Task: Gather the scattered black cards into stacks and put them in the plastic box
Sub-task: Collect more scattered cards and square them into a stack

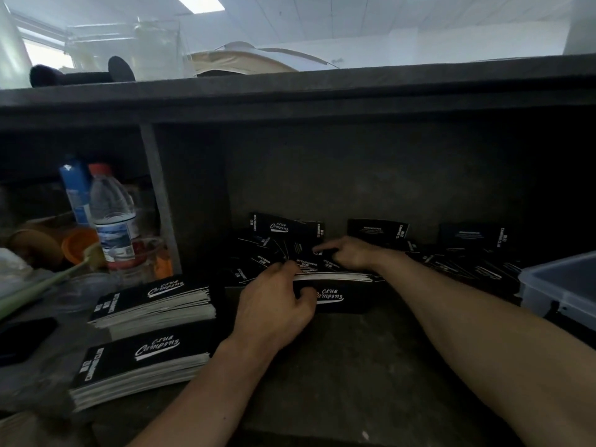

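Slippage is looming: left hand (277, 304) is clamping a ragged stack of black printed cards (335, 278) mid-frame, right hand (350, 253) is raking loose cards (274, 250) (grip unclear), translucent plastic box (561, 285) is sitting far right.

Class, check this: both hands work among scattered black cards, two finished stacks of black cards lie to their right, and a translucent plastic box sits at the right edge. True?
No. The head view shows the finished stacks of black cards to the left of the left hand and right hand. The scattered black cards and translucent plastic box are as stated.
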Available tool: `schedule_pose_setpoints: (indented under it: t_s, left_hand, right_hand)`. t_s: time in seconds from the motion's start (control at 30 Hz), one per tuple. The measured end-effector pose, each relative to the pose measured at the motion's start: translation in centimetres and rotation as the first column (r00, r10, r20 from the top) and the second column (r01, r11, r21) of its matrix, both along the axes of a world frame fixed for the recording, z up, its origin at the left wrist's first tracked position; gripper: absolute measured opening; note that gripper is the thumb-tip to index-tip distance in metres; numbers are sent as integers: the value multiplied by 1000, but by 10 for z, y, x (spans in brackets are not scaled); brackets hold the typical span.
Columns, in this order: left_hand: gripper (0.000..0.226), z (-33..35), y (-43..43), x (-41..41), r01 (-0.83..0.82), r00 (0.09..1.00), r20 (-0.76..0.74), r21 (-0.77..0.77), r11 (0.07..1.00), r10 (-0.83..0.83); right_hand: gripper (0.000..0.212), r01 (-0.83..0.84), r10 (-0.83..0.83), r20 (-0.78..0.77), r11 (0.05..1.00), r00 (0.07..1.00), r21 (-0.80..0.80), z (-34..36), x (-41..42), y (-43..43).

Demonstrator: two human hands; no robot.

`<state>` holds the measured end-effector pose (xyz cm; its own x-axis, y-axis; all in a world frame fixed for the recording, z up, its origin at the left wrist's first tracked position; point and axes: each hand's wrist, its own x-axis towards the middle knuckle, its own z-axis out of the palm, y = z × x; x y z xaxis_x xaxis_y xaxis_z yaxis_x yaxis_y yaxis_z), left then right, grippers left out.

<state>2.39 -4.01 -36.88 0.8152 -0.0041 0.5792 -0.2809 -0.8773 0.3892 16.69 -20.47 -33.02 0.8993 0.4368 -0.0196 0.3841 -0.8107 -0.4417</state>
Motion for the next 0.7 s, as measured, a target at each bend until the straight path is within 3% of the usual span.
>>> schedule_pose_setpoints:
  t_s: [0.1, 0.17, 0.27, 0.4, 0.57, 0.7]
  left_hand:
    - [17, -2, 0, 1, -13, 1000, -6, 24, 1000, 14]
    - [23, -2, 0, 2, -7, 1000, -15, 26, 1000, 7]
    - [22, -3, -1, 1, 33, 999, -30, 14, 999, -32]
    - [17, -2, 0, -1, 51, 997, -55, 7, 999, -50]
    - [32, 0, -1, -1, 48, 997, -58, 0, 999, -48]
    - [31, -1, -3, -2, 58, 997, -56, -4, 998, -58]
  right_hand:
    - [43, 93, -59, 131, 959, 990, -267, 1, -4, -15]
    - [41, 161, -93, 212, 929, 973, -332, 7, -12, -28]
    - [31, 202, -153, 243, 960, 958, -194, 6, -22, -46]
    - [28, 136, -129, 100, 989, 987, -64, -4, -24, -62]
    - [26, 211, -205, 247, 977, 947, 2, -4, -27, -71]
    - [33, 271, -280, 291, 960, 915, 71, 3, -39, -76]
